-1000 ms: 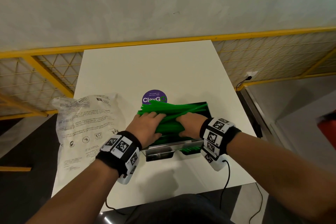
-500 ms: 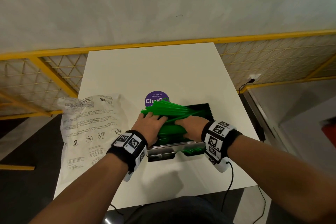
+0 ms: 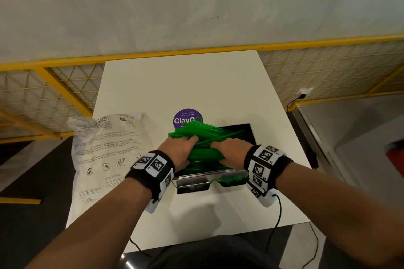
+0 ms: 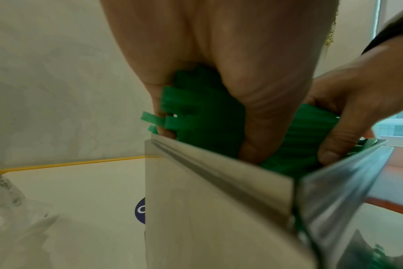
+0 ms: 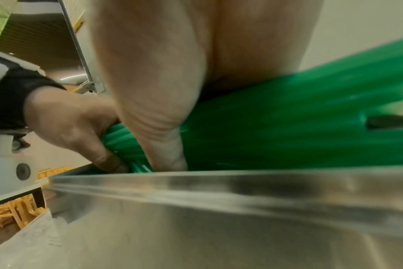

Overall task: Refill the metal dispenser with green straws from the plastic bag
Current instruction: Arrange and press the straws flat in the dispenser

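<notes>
A thick bundle of green straws [image 3: 202, 137] lies across the open top of the metal dispenser [image 3: 209, 178] on the white table. My left hand [image 3: 179, 152] grips the bundle's left part, thumb underneath; the left wrist view shows the straws [image 4: 196, 111] wrapped in its fingers above the dispenser's steel wall [image 4: 219, 200]. My right hand [image 3: 231, 154] grips the bundle beside it. In the right wrist view the straws [image 5: 299, 123] fan out over the steel rim [image 5: 219, 183]. Some straw ends stick out past the dispenser's left side. More straws [image 3: 231, 180] show in the front tray.
The crumpled plastic bag [image 3: 105, 155] lies flat at the table's left edge. A purple round sticker [image 3: 187, 118] sits just behind the dispenser. A yellow mesh railing [image 3: 65, 94] runs behind and beside the table. Cables hang from the wrist bands over the table's near edge.
Both hands have kept their hold on the bundle and shifted it slightly over the dispenser's opening. The head camera has tilted a little. The bag has not moved.
</notes>
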